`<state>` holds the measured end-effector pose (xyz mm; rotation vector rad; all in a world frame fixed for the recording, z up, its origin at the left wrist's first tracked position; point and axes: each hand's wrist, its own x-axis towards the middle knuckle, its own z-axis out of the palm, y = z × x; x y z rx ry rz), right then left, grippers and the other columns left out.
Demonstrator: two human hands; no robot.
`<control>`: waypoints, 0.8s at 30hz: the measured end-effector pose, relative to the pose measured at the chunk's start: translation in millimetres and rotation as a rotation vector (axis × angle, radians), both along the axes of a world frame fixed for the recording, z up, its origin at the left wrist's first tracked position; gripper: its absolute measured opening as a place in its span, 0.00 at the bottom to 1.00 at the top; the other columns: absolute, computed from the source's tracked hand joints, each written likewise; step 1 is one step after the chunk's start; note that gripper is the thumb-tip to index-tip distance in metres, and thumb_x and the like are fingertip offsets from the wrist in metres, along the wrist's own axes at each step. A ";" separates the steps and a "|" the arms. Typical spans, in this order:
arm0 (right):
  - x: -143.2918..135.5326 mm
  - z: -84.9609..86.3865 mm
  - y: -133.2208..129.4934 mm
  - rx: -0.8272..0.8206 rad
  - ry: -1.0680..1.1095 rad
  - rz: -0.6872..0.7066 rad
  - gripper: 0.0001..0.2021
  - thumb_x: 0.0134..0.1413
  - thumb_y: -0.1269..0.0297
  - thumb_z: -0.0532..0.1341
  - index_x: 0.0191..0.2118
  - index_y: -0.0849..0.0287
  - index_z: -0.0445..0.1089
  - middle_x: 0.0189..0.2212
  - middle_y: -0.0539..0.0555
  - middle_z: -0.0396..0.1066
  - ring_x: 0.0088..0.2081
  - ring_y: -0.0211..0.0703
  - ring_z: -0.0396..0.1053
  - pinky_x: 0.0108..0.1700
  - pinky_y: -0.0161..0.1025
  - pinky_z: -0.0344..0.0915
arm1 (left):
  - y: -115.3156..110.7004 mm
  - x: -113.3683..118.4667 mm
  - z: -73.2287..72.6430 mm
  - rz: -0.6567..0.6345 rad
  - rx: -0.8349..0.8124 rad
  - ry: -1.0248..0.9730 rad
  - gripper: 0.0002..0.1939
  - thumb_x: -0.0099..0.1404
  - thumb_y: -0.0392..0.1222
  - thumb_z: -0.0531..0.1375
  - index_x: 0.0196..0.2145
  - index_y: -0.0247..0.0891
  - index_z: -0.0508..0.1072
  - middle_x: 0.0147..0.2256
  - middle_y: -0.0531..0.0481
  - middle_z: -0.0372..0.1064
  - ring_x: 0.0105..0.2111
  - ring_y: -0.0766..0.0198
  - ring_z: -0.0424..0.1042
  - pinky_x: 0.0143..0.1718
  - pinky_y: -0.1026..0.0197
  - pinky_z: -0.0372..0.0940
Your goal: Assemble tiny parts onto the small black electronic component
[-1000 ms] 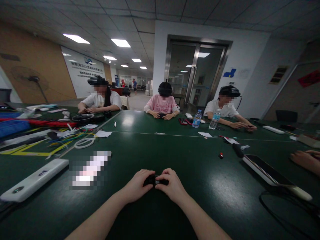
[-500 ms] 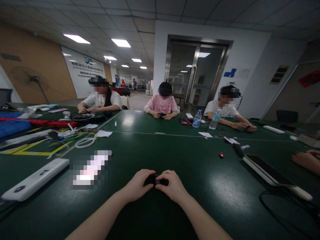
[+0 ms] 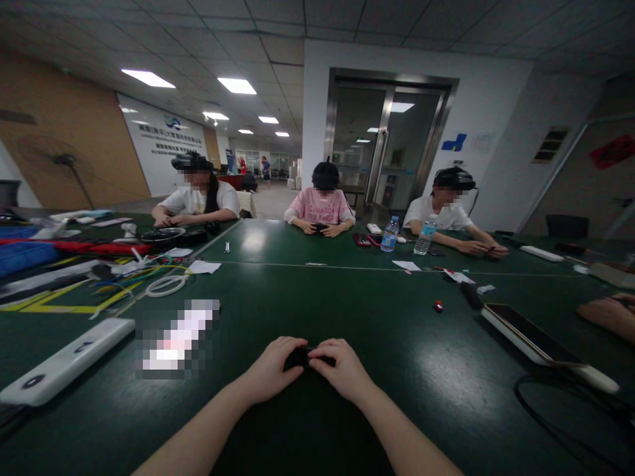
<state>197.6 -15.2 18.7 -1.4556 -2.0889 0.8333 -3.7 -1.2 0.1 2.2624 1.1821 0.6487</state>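
Observation:
Near the front of the dark green table (image 3: 377, 297), both my hands are closed on one small black object (image 3: 296, 358). My left hand (image 3: 272, 367) grips its left end between thumb and fingers. My right hand (image 3: 342, 367) pinches it on the right, thumb and index finger close to the middle. The fingers cover much of the object, and its exact kind cannot be made out. To the left of my hands lies a flat thing with a bright, pixelated surface (image 3: 181, 337).
A white elongated device (image 3: 64, 360) lies at the left, beyond it a coiled white cable (image 3: 166, 285). On the right are a phone (image 3: 533, 334), a black cable (image 3: 550, 413) and a small red item (image 3: 438, 306). A co-worker's hand (image 3: 602, 314) rests at the right edge.
My right fingers have shifted slightly on the black object, and a greyish part visible between the hands before is now covered. The view has moved slightly.

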 end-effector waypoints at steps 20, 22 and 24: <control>5.5 1.4 -1.8 -0.023 0.039 0.054 0.12 0.52 0.63 0.58 0.44 0.47 0.70 0.46 0.49 0.65 0.50 0.43 0.60 0.51 0.44 0.57 | -0.3 -1.2 1.0 0.009 -0.025 -0.003 0.24 0.56 0.41 0.61 0.51 0.44 0.64 0.49 0.47 0.65 0.50 0.55 0.62 0.53 0.52 0.58; 5.5 0.4 -1.5 -0.027 0.038 0.051 0.12 0.53 0.63 0.58 0.43 0.47 0.70 0.46 0.49 0.65 0.50 0.43 0.60 0.51 0.44 0.56 | 0.2 -1.5 0.2 0.019 -0.041 -0.003 0.26 0.56 0.42 0.61 0.52 0.44 0.63 0.50 0.46 0.64 0.51 0.54 0.62 0.53 0.52 0.57; 5.5 -0.6 -1.2 -0.021 0.039 0.049 0.12 0.53 0.63 0.58 0.43 0.46 0.71 0.46 0.49 0.65 0.49 0.43 0.60 0.51 0.44 0.57 | 0.7 -1.7 -0.2 0.024 -0.057 0.000 0.28 0.55 0.43 0.62 0.54 0.44 0.61 0.51 0.46 0.63 0.51 0.54 0.62 0.53 0.51 0.57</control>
